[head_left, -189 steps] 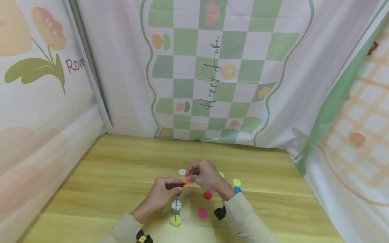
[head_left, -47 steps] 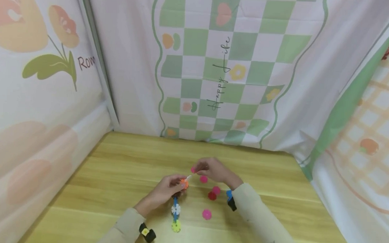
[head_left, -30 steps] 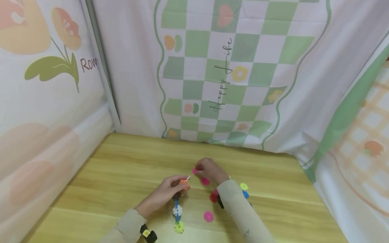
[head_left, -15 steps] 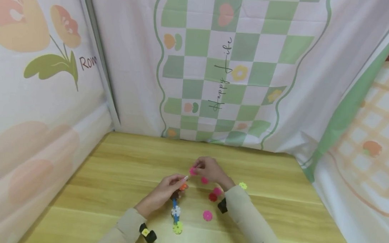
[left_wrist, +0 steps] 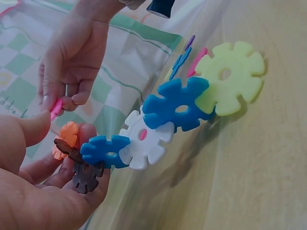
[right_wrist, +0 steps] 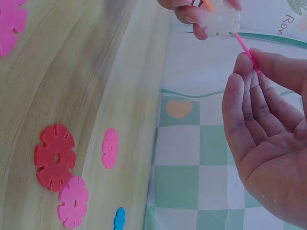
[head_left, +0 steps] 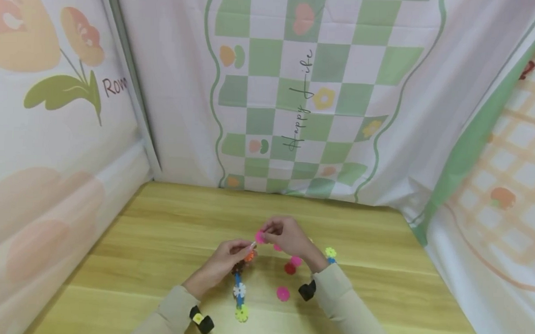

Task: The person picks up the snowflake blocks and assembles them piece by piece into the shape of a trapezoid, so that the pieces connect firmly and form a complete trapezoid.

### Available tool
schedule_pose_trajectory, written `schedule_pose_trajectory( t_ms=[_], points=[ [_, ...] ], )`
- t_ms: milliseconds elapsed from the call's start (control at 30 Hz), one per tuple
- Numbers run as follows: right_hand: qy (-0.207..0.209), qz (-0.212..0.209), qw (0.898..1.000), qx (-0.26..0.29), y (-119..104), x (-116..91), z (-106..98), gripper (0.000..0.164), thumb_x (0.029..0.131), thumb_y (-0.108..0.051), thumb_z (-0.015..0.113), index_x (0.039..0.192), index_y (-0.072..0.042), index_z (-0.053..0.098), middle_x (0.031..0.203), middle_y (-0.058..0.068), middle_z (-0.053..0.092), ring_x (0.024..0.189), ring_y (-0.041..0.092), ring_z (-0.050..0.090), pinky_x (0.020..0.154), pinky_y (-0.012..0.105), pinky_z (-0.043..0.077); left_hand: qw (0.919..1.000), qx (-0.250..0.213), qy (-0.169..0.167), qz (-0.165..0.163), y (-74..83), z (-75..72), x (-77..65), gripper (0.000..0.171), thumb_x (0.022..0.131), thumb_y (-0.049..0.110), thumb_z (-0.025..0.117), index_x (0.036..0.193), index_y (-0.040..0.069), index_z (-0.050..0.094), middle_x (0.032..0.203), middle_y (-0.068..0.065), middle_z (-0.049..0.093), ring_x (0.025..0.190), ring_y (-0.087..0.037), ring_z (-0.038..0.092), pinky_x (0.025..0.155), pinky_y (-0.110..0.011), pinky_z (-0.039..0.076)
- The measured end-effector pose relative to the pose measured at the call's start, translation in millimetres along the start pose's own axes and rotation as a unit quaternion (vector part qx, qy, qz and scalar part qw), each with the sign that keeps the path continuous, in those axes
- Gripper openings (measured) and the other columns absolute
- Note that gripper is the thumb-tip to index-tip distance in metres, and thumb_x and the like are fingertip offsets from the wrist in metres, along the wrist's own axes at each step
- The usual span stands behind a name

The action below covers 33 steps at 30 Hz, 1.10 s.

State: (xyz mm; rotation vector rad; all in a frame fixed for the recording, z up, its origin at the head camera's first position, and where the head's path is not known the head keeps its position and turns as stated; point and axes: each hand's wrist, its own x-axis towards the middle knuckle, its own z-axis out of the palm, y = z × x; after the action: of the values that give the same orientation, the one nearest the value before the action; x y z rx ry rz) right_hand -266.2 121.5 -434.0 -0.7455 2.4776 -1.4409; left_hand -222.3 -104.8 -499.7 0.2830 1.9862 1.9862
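My left hand (head_left: pixel 222 261) holds one end of a chain of slotted plastic flower discs, the fingers curled round its orange disc (left_wrist: pixel 69 132) and brown disc (left_wrist: pixel 86 184). From there the chain runs through a blue disc (left_wrist: pixel 98 148), a white disc (left_wrist: pixel 158 143) and a larger-looking blue disc (left_wrist: pixel 165 108) to a yellow-green disc (left_wrist: pixel 240 62). Another white disc (right_wrist: pixel 228 26) stands at the held end, under the left thumb. My right hand (head_left: pixel 289 234) pinches a pink disc (right_wrist: pixel 243 44) between thumb and fingertips, its edge right at that white disc's rim.
Right of the chain, a red disc (head_left: pixel 290 268) and several pink discs, one of them nearer the front (head_left: pixel 282 294), lie on the wooden table (head_left: pixel 177 208). Beyond the right forearm are a yellow-green disc (head_left: pixel 331 252) and a blue disc (head_left: pixel 332 260). A checked cloth (head_left: pixel 264 59) hangs behind.
Earlier the right hand worked at the orange disc while a white disc lay on the table. That white disc is now at the chain's end, and the right hand has brought a pink disc leftward against it.
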Motion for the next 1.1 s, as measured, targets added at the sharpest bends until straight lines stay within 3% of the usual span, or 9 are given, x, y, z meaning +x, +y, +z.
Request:
schedule_pose_trajectory(
  t_ms=[200, 300, 367, 533, 633, 833, 933, 1100],
  points=[
    [-0.011, 0.001, 1.0, -0.015, 1.1, -0.1, 2.4, 0.009, 0.099, -0.017, 0.075, 0.104, -0.01, 0.076, 0.094, 0.007, 0.077, 0.091, 0.042, 0.073, 0.074, 0.038, 0.064, 0.9999, 0.009, 0.004, 0.007, -0.2, -0.8, -0.5, 0.045, 0.107, 0.031, 0.064, 0.136, -0.003, 0.065, 0.124, -0.026, 0.073, 0.099, -0.019, 0.069, 0.085, -0.026, 0.057],
    [-0.017, 0.002, 0.999, -0.033, -1.7, -0.4, 3.0, 0.008, 0.099, -0.018, 0.075, 0.104, -0.012, 0.078, 0.092, 0.005, 0.077, 0.084, 0.035, 0.073, 0.065, 0.026, 0.058, 0.9998, 0.014, 0.009, 0.013, 0.7, 0.0, -1.6, 0.039, 0.106, 0.028, 0.066, 0.133, -0.001, 0.068, 0.121, -0.028, 0.073, 0.097, -0.02, 0.067, 0.084, -0.026, 0.056],
    [-0.018, 0.003, 0.999, -0.047, -5.5, -0.3, 3.8, 0.006, 0.099, -0.017, 0.075, 0.102, -0.013, 0.078, 0.09, 0.003, 0.077, 0.081, 0.031, 0.073, 0.063, 0.024, 0.055, 0.9995, 0.019, 0.019, 0.015, 1.5, 1.3, -2.2, 0.036, 0.105, 0.026, 0.067, 0.131, 0.001, 0.071, 0.117, -0.027, 0.074, 0.093, -0.017, 0.066, 0.081, -0.025, 0.055],
    [-0.032, -0.004, 0.998, -0.058, -12.4, 2.4, 5.0, 0.006, 0.098, -0.009, 0.074, 0.102, -0.009, 0.079, 0.09, 0.003, 0.078, 0.085, 0.035, 0.075, 0.069, 0.029, 0.062, 0.9987, 0.031, 0.036, 0.019, 2.0, 3.5, -2.8, 0.032, 0.104, 0.022, 0.068, 0.127, 0.0, 0.073, 0.112, -0.025, 0.076, 0.085, -0.011, 0.065, 0.073, -0.021, 0.054],
    [-0.05, -0.006, 0.997, -0.056, -12.4, 5.3, 3.1, 0.009, 0.099, -0.007, 0.073, 0.105, -0.006, 0.079, 0.093, 0.006, 0.079, 0.088, 0.036, 0.076, 0.075, 0.035, 0.065, 0.9988, 0.035, 0.031, 0.017, 1.9, 3.2, -2.8, 0.032, 0.105, 0.023, 0.068, 0.126, 0.0, 0.073, 0.112, -0.025, 0.076, 0.085, -0.012, 0.065, 0.071, -0.021, 0.053],
    [-0.09, -0.011, 0.994, -0.059, -11.1, 12.0, -5.9, 0.012, 0.102, -0.007, 0.069, 0.106, -0.006, 0.08, 0.099, 0.008, 0.081, 0.087, 0.016, 0.075, 0.086, 0.054, 0.064, 0.9979, 0.06, 0.02, 0.017, 3.7, 2.2, -2.7, 0.042, 0.106, 0.038, 0.064, 0.131, 0.004, 0.071, 0.119, -0.013, 0.075, 0.097, -0.011, 0.064, 0.083, -0.023, 0.054],
    [-0.113, -0.018, 0.991, -0.062, -14.0, 14.9, -7.4, 0.013, 0.103, -0.01, 0.069, 0.106, -0.009, 0.081, 0.1, 0.006, 0.081, 0.087, 0.012, 0.074, 0.087, 0.053, 0.064, 0.9967, 0.065, 0.036, 0.033, 3.8, 2.4, -2.5, 0.041, 0.107, 0.038, 0.064, 0.131, 0.006, 0.071, 0.12, -0.012, 0.073, 0.099, -0.011, 0.062, 0.086, -0.024, 0.053],
    [-0.144, -0.022, 0.987, -0.069, -17.9, 17.6, -4.1, 0.013, 0.103, -0.017, 0.07, 0.108, -0.014, 0.082, 0.1, 0.0, 0.081, 0.089, 0.018, 0.074, 0.08, 0.04, 0.062, 0.9942, 0.056, 0.073, 0.055, 4.0, 4.8, -3.2, 0.028, 0.104, 0.025, 0.069, 0.124, 0.005, 0.074, 0.115, -0.012, 0.074, 0.095, -0.012, 0.062, 0.08, -0.022, 0.054]
  ],
)
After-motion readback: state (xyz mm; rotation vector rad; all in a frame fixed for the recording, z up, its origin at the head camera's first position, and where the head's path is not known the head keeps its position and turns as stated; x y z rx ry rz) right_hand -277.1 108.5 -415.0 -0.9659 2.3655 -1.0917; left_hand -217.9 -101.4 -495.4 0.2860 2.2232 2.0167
